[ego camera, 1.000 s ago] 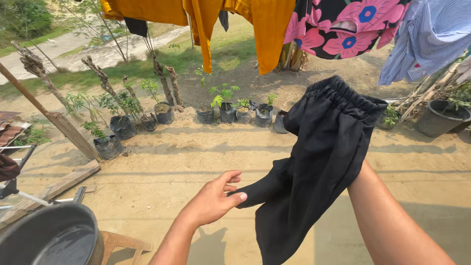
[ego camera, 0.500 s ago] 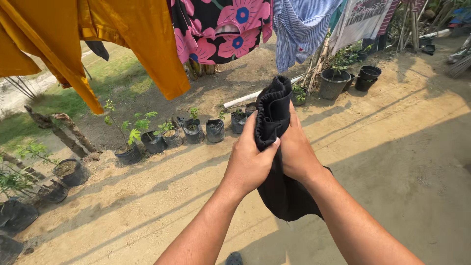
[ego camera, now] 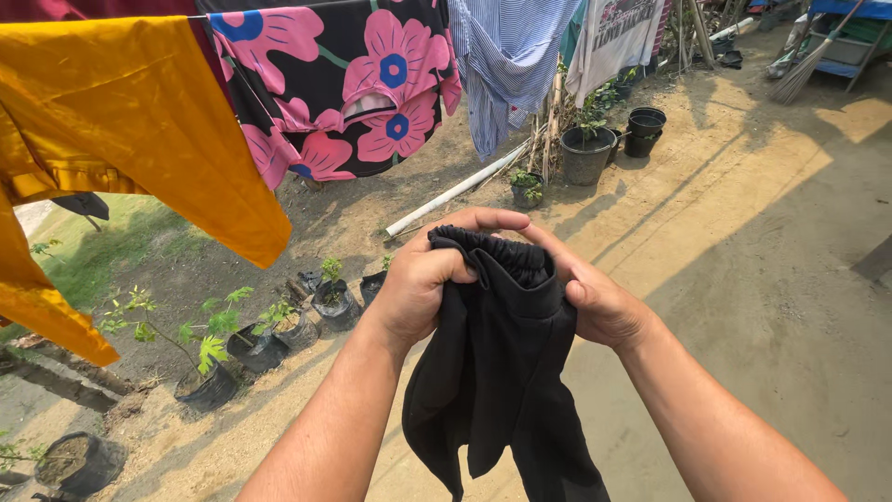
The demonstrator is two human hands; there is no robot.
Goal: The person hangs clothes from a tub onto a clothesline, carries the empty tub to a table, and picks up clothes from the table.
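I'm in a home's dirt backyard: laundry on a clothesline (ego camera: 200, 16), potted seedlings (ego camera: 209, 372) in a row, broom (ego camera: 801, 65).

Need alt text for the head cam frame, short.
Two bare hands, left hand and right hand, grip the gathered elastic waistband of a black garment that hangs down between them. Above hang a yellow cloth, a floral garment and a striped shirt; potted plants line the sandy yard.

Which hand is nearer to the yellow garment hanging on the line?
Left. The left hand grips the black shorts' waistband on the side toward the yellow garment; the right hand grips the far side.
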